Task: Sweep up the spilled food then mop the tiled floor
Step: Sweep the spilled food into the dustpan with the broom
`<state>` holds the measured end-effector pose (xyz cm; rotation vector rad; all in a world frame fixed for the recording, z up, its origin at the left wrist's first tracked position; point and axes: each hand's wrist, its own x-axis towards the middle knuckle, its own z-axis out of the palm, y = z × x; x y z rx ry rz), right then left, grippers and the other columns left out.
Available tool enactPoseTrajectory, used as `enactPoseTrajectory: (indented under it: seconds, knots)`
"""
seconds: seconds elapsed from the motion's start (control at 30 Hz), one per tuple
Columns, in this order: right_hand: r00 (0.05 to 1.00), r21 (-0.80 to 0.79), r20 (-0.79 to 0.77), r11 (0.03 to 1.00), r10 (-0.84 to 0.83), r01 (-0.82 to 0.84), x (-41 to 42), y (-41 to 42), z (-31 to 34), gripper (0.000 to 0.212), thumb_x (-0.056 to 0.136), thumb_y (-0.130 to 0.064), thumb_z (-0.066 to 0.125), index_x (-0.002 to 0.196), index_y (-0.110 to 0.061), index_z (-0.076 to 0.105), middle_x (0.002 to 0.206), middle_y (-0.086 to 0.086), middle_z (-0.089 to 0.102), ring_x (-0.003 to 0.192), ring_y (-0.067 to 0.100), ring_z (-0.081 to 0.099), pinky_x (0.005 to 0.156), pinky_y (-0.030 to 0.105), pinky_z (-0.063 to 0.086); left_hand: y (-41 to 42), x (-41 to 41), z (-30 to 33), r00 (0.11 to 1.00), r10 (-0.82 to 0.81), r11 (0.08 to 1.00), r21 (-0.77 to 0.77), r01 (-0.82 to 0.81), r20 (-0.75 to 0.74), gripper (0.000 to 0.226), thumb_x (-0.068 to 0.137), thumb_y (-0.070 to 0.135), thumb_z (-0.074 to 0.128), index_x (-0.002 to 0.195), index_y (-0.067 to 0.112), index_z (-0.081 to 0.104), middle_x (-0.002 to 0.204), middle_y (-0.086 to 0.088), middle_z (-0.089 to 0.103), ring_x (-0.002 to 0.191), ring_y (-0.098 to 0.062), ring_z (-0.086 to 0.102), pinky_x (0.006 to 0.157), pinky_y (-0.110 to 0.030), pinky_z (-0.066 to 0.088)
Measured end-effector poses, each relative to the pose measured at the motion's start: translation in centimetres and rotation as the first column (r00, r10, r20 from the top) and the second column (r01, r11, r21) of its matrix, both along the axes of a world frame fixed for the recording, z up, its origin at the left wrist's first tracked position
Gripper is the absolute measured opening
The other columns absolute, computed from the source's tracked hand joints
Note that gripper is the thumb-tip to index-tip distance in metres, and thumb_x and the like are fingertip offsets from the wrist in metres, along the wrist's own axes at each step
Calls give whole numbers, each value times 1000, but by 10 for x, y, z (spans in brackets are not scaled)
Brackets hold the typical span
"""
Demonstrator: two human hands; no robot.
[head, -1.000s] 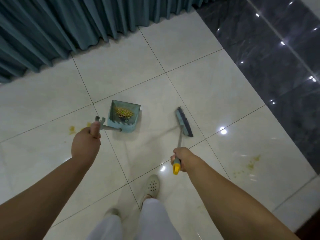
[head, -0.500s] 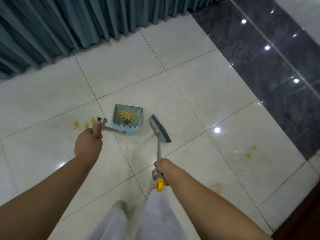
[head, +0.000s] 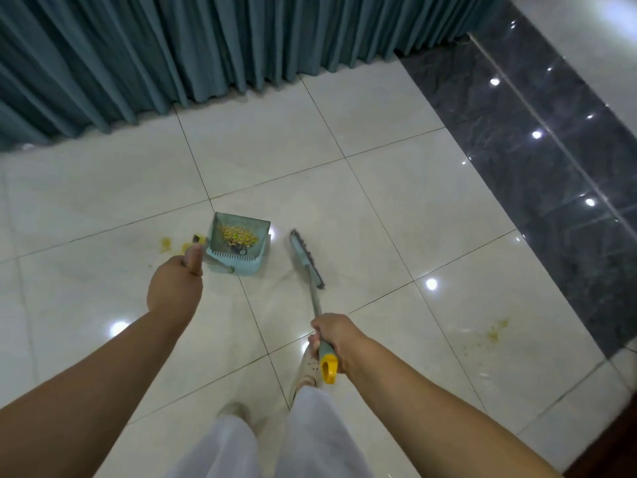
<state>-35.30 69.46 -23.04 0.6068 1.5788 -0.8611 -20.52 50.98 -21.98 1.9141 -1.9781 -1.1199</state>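
Since half a second ago, broom head (head: 306,259) sits closer to dustpan (head: 238,243), mid-frame. My left hand (head: 175,288) grips the dustpan handle, thumb up; my right hand (head: 336,339) clasps the broom shaft. Swept food (head: 239,236) lies in the pan. Yellow smears (head: 166,243) remain left of it, more residue (head: 493,334) at lower right. Keep pan lip flat, use short strokes.

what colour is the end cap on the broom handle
Yellow: the end cap sticks out below the right hand, clear in the head view.
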Motion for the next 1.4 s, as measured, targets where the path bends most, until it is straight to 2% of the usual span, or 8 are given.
enactPoseTrajectory:
  seconds: [0.2, 0.37, 0.6, 0.8, 0.9, 1.03, 1.2, 1.4]
  knots:
    - [981, -5, -155, 993, 115, -117, -109, -34, -16, 8, 98, -5, 42, 104, -1, 45, 64, 10, 41, 19, 8, 33, 32, 9, 35, -11, -19, -6, 997, 68, 997, -46, -66, 47, 64, 92, 62, 25, 69, 10, 54, 76, -22, 65, 74, -40, 63, 71, -49, 55]
    - [954, 2, -215, 977, 209, -214, -192, -74, -32, 10, 98, -7, 47, 106, -1, 45, 68, 12, 42, 18, 6, 35, 30, 10, 37, -12, -38, -14, 988, 105, 991, -98, -94, 114, 64, 97, 53, 26, 76, 1, 56, 74, -22, 63, 70, -38, 59, 63, -42, 48]
    - [929, -16, -173, 942, 328, -336, -246, -119, -44, 23, 98, -9, 50, 78, -3, 41, 68, 10, 38, 17, 5, 33, 29, 8, 36, -4, -41, -21, 962, 220, 974, -85, -208, 164, 66, 94, 57, 26, 74, 2, 55, 69, -20, 63, 65, -38, 60, 59, -41, 48]
    - [833, 11, -134, 842, 536, -540, -228, -137, -45, 12, 100, -12, 45, 100, -1, 43, 72, 12, 43, 26, 8, 41, 30, 10, 38, 6, -31, -20, 953, 232, 972, -82, -220, 194, 61, 96, 49, 27, 74, 0, 56, 72, -24, 64, 65, -39, 60, 55, -36, 42]
    - [712, 81, -101, 719, 695, -690, -209, -137, -43, 20, 100, -16, 44, 115, -2, 43, 70, 11, 46, 27, 8, 40, 30, 11, 37, 11, -23, -23, 952, 219, 975, -80, -207, 213, 62, 97, 48, 27, 75, -2, 56, 74, -27, 64, 59, -34, 54, 54, -34, 38]
    - [586, 154, -58, 587, 808, -795, -172, -121, -42, 36, 100, -19, 43, 133, -5, 43, 66, 7, 45, 47, 10, 37, 33, 13, 36, 16, -3, -26, 951, 201, 979, -79, -188, 234, 63, 97, 48, 26, 74, -2, 56, 72, -25, 64, 62, -37, 57, 54, -33, 38]
    - [558, 137, -52, 560, 828, -817, -127, -78, -39, 38, 100, -17, 40, 137, -7, 40, 67, 8, 44, 50, 10, 36, 35, 14, 36, 16, 36, -27, 957, 96, 994, -70, -80, 275, 61, 97, 47, 24, 75, 1, 57, 68, -20, 62, 57, -30, 51, 51, -31, 35]
    - [646, 206, -25, 636, 763, -744, -68, -24, -31, 35, 100, -20, 43, 134, -12, 43, 65, 8, 45, 48, 11, 37, 35, 15, 36, 24, 104, -24, 965, -24, 998, -51, 39, 261, 61, 97, 50, 23, 70, 5, 54, 59, -12, 52, 53, -26, 47, 48, -29, 33]
